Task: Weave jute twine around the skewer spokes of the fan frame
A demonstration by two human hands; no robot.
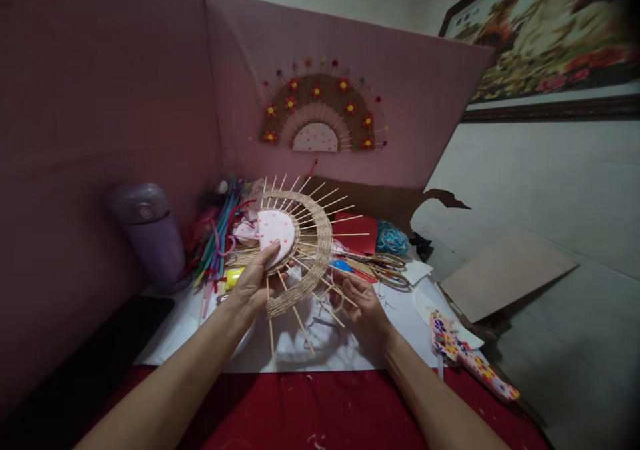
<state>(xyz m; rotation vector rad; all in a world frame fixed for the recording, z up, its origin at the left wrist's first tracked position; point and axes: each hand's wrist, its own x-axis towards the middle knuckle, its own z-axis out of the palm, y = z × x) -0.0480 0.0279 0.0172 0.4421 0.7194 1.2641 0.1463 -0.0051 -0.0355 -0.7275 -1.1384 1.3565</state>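
Left hand: fingers hidden behind woven fan piece, thumb alone showing. Right hand: fingertips screened by sticks, grip indeterminate. Framed picture: cut off by top and right edges. Clutter pile, surface's far left corner: items indistinct. Forearms cut off below.

Purple tumbler at counter's left edge; scissors and yarn near far right corner; cardboard beyond right edge.

White sheet on red table

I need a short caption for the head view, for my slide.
Left hand holds a half-woven stick fan; right hand touches its lower sticks.
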